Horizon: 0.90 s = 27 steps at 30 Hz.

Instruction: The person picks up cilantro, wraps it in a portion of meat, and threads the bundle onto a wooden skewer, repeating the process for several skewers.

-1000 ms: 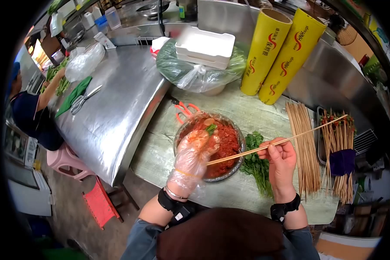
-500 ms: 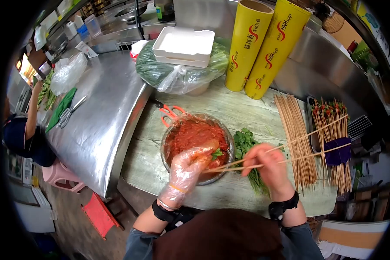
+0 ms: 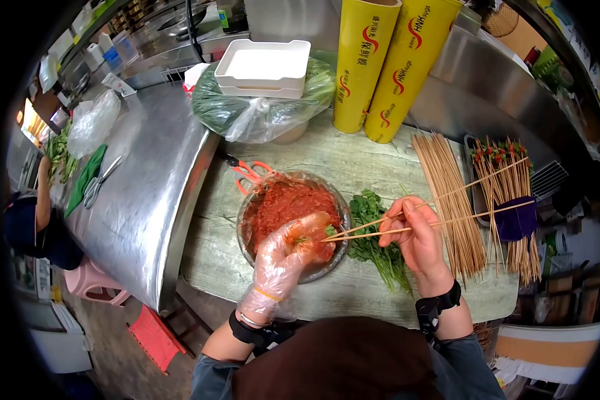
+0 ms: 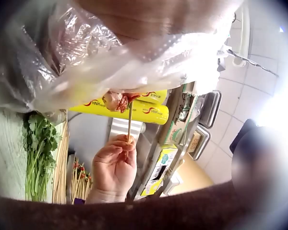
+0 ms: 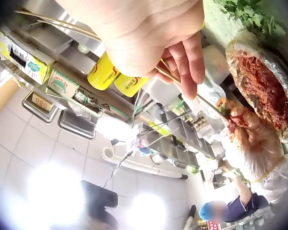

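Observation:
My left hand (image 3: 280, 257), in a clear plastic glove, is over a bowl (image 3: 345, 248) of red marinated meat (image 3: 290, 203). Its fingertips pinch a red-coated meat piece (image 4: 116, 101) with a bit of green leaf (image 3: 330, 231). My bare right hand (image 3: 420, 233) holds two thin bamboo skewers (image 3: 470, 217), spread apart toward the right. Their points meet at the left fingertips, and in the left wrist view one skewer (image 4: 130, 122) reaches into the meat. Beneath the skewers lies a bunch of cilantro (image 3: 387, 267), to the right of the bowl.
Bare skewers (image 3: 447, 200) lie in a pile on the right, beside a tray of loaded skewers (image 3: 503, 157) with a purple band. Orange-handled scissors (image 3: 247, 177) touch the bowl area. Behind stand yellow film rolls (image 3: 363, 67) and a white tray (image 3: 263, 67) on bagged greens.
The two skewers, held close together a second ago, now fan apart in my right hand. My left hand has stayed over the bowl with the meat. The whole scene has shifted left in view.

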Each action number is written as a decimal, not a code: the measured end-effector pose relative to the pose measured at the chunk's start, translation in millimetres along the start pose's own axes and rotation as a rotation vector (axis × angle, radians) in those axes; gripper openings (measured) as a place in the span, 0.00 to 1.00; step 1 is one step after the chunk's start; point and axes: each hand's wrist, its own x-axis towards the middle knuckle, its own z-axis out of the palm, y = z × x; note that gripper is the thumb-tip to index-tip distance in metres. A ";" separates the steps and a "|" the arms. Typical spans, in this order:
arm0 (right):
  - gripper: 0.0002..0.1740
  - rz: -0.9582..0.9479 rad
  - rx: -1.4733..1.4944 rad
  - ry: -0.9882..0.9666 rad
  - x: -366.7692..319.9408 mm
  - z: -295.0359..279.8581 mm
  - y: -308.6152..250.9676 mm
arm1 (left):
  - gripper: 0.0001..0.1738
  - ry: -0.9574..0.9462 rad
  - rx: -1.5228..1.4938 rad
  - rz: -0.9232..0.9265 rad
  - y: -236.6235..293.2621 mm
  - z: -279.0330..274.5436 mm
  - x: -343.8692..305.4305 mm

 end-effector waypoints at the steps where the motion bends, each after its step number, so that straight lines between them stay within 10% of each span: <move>1: 0.14 0.002 -0.020 0.007 -0.3 0.6 -1.3 | 0.23 -0.006 0.015 0.015 -1.6 -0.9 1.2; 27: 0.17 -0.221 -0.233 -0.025 -4.1 22.3 -14.8 | 0.16 0.092 -0.624 -0.103 -2.8 -16.3 11.1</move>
